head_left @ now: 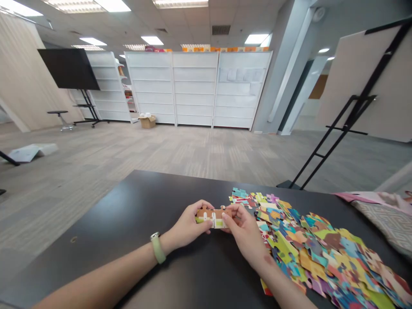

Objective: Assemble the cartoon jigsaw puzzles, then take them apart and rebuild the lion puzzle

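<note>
Two jigsaw puzzle pieces (213, 218), brown along the top with white and green below, are held edge to edge above the dark table (154, 206). Whether they are fully locked together I cannot tell. My left hand (193, 221) pinches the left piece between thumb and fingers; a pale green watch band circles that wrist. The right piece is gripped the same way by my right hand (244, 229). Close by on the right, a large heap of colourful puzzle pieces (318, 249) spreads over the table, partly under my right forearm.
A patterned cloth item with pink edging (380, 210) lies at the table's right edge. Past the table stand a black-framed board stand (344, 124) on the right, white shelving (196, 90), a cardboard box (147, 122) and a screen on a wheeled stand (69, 68).
</note>
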